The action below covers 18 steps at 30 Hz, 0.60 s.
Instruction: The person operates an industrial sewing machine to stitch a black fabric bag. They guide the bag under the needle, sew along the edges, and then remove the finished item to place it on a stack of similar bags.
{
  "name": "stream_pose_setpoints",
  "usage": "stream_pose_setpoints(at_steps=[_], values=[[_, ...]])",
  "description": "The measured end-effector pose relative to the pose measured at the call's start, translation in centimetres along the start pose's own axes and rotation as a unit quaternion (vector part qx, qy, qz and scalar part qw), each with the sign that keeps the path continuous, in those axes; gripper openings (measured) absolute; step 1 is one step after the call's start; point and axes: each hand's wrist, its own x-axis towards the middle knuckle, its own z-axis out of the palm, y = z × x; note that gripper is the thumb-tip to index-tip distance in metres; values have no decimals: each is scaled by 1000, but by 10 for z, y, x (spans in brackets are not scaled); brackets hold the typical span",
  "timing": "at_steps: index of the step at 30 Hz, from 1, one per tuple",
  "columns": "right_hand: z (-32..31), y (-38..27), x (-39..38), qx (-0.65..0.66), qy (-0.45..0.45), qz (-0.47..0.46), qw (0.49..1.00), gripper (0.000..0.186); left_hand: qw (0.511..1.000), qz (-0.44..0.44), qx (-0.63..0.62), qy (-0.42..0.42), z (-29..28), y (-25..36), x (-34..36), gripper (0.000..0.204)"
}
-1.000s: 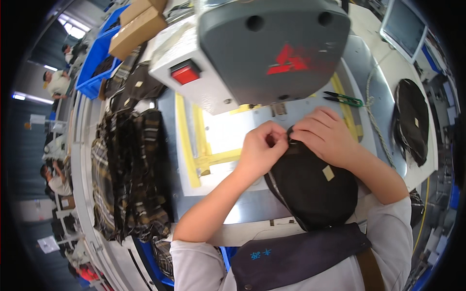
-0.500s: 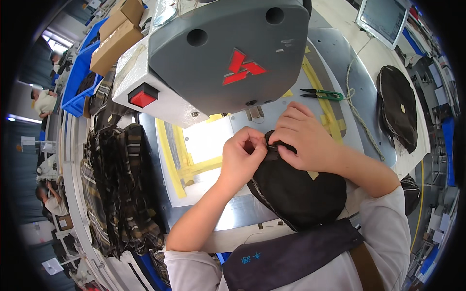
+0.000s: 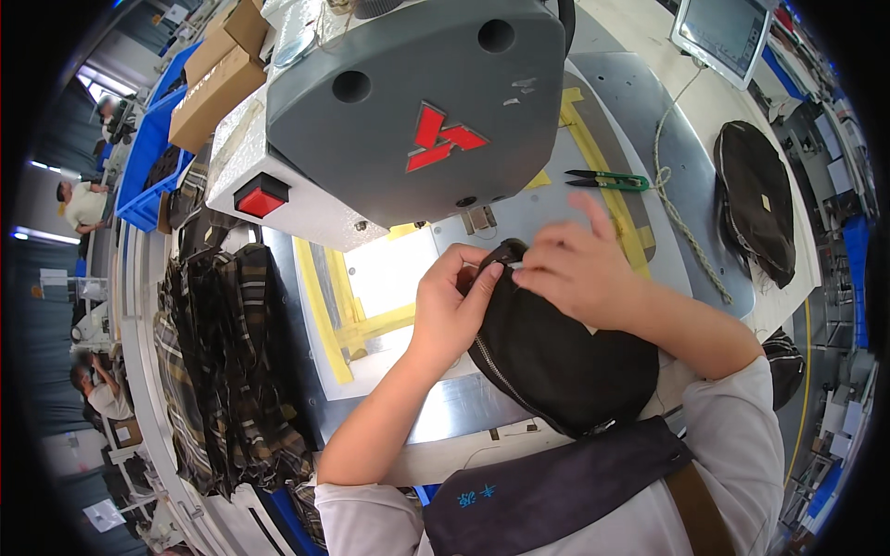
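A black fabric pouch [image 3: 561,371] with a metal zipper along its left edge lies in front of me, its lower end against my apron. My left hand [image 3: 445,310] pinches the pouch's top edge between thumb and fingers, beside a short dark strap or loop. Over the same edge, just to the right, is my right hand [image 3: 589,273]. One of its fingers sticks up while the others curl together at a small pale bit that I cannot make out. The right thumb is mostly hidden.
A grey machine head [image 3: 417,120] with a red switch [image 3: 261,197] overhangs the taped work plate [image 3: 380,322]. Green-handled thread snips [image 3: 607,180] and a cord [image 3: 686,227] lie right. Another black pouch [image 3: 758,204] is farther right, a screen [image 3: 721,39] behind. Plaid cloth [image 3: 232,361] is piled left.
My right fingers have lifted slightly off the pouch's top edge and one now points up. The left hand has shifted a little left, still gripping the pouch. The view has moved slightly.
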Motion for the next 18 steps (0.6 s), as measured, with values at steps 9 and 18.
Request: stream_pose_setpoints(at_steps=[9, 18], values=[[-1, -9, -1, 46, 38, 2, 998, 10, 914, 325, 234, 66, 3, -7, 1, 31], [-28, 4, 27, 230, -84, 165, 955, 19, 839, 410, 354, 47, 4, -8, -4, 25]])
